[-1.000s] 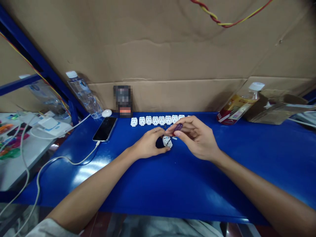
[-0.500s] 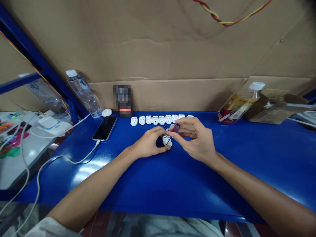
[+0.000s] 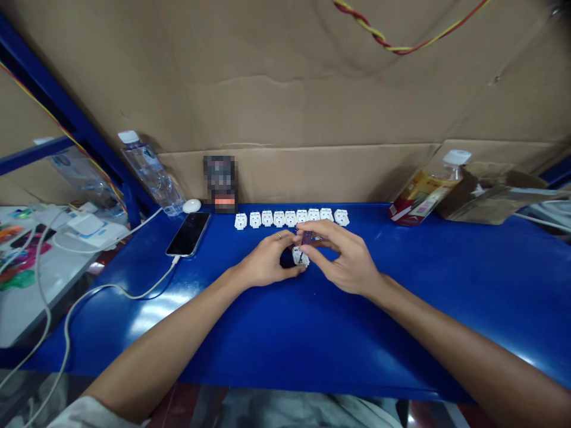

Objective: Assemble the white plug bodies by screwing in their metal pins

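L hand (image 3: 270,259) clamped on white plug (image 3: 300,257) | R hand (image 3: 344,259) pinching purple screwdriver (image 3: 307,238), tip at plug | plug row (image 3: 289,219) just past, 12 o'clk | blue table (image 3: 414,336) open at 3 & 6 o'clk, front edge well off

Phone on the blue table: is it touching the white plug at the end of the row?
Apart. The head view shows the phone and the end white plug with bare blue table between them.

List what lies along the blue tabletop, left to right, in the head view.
Black smartphone → left hand → white plug → purple screwdriver handle → right hand → yellow-labelled plastic bottle
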`<state>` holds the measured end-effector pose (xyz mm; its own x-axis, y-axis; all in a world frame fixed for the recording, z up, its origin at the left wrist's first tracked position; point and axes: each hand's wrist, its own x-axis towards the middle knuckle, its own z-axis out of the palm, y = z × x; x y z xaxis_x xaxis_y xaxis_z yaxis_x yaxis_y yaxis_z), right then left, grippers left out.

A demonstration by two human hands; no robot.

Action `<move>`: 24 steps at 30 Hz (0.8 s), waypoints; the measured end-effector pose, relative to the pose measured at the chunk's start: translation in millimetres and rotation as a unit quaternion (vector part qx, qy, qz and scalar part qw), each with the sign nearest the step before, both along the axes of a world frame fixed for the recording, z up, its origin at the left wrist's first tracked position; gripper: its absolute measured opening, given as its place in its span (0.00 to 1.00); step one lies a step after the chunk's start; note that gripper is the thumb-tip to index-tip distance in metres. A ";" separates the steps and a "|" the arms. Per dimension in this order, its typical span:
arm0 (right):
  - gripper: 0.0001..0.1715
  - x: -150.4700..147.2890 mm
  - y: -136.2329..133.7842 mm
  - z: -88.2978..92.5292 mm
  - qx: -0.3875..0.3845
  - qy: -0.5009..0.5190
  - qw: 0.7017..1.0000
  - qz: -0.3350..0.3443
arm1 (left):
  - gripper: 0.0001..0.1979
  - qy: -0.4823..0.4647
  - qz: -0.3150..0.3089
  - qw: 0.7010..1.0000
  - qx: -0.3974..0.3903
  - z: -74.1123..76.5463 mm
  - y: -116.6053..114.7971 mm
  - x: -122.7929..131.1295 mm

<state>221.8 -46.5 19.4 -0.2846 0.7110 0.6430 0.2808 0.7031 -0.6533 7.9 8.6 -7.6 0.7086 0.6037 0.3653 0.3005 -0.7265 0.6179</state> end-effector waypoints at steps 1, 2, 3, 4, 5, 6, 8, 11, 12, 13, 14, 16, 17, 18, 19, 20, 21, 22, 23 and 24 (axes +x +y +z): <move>0.26 0.4 0.3 -0.6 0.017 -0.014 1.000 -0.007 | 0.24 0.002 -0.002 1.000 -0.001 -0.1 0.2 0.2; 0.28 1.1 0.6 -1.4 0.031 -0.030 0.999 -0.007 | 0.22 0.005 -0.004 1.000 -0.003 -0.1 0.3 0.3; 0.30 1.8 0.8 -2.2 0.041 -0.047 0.998 -0.003 | 0.20 0.006 -0.006 1.000 -0.004 -0.1 0.3 0.4; 0.31 2.7 1.0 -3.0 0.044 -0.062 0.997 0.003 | 0.18 0.006 -0.007 1.000 -0.005 0.0 0.2 0.5; 0.33 3.4 1.2 -3.7 0.040 -0.073 0.996 0.011 | 0.18 0.006 -0.006 1.000 -0.004 0.1 0.1 0.6; 0.35 4.0 1.4 -4.2 0.030 -0.079 0.996 0.020 | 0.18 0.006 -0.004 1.000 -0.003 0.2 0.0 0.6; 0.36 4.2 1.9 -4.2 0.018 -0.075 0.997 0.030 | 0.20 0.007 0.000 1.000 0.000 -0.1 -0.2 0.7; 0.33 2.6 2.2 -3.1 0.049 -0.052 0.997 0.012 | 0.22 0.004 0.001 1.000 -0.001 -1.0 -0.2 0.9; 0.31 2.0 2.1 -2.9 0.062 -0.044 0.997 0.003 | 0.22 0.004 0.000 1.000 -0.001 -1.3 -0.1 1.0; 0.31 1.4 1.9 -3.1 0.069 -0.037 0.997 -0.002 | 0.21 0.003 -0.002 1.000 -0.001 -1.5 -0.1 1.0; 0.32 1.1 1.6 -3.4 0.069 -0.032 0.997 -0.003 | 0.21 0.004 -0.003 1.000 0.001 -1.7 0.0 0.9; 0.36 0.8 1.0 -4.2 0.044 -0.028 0.999 0.006 | 0.22 0.004 -0.003 1.000 0.005 -1.8 0.2 0.7; 0.36 0.7 1.0 -4.3 0.032 -0.025 0.999 0.013 | 0.23 0.003 -0.003 1.000 0.007 -1.8 0.2 0.7; 0.36 0.6 1.0 -4.2 0.028 -0.021 0.999 0.017 | 0.23 0.002 -0.003 1.000 0.008 -1.9 0.2 0.6; 0.35 0.5 1.2 -3.8 0.033 -0.015 0.999 0.019 | 0.23 0.002 -0.003 1.000 0.007 -2.0 0.3 0.6; 0.33 0.3 1.5 -3.2 0.047 -0.010 0.999 0.018 | 0.23 0.003 -0.004 1.000 0.006 -2.1 0.3 0.7; 0.32 0.1 1.8 -2.7 0.065 -0.005 0.998 0.012 | 0.23 0.004 -0.003 1.000 0.005 -2.2 0.3 0.8; 0.30 -0.2 2.0 -2.4 0.078 -0.002 0.997 0.008 | 0.22 0.006 -0.002 1.000 0.004 -2.2 0.3 0.9; 0.30 -0.4 2.1 -2.4 0.080 -0.001 0.997 0.007 | 0.22 0.008 -0.002 1.000 0.004 -2.3 0.3 0.9; 0.32 -0.7 2.0 -2.6 0.072 0.000 0.997 0.009 | 0.21 0.008 -0.003 1.000 0.007 -2.3 0.4 1.0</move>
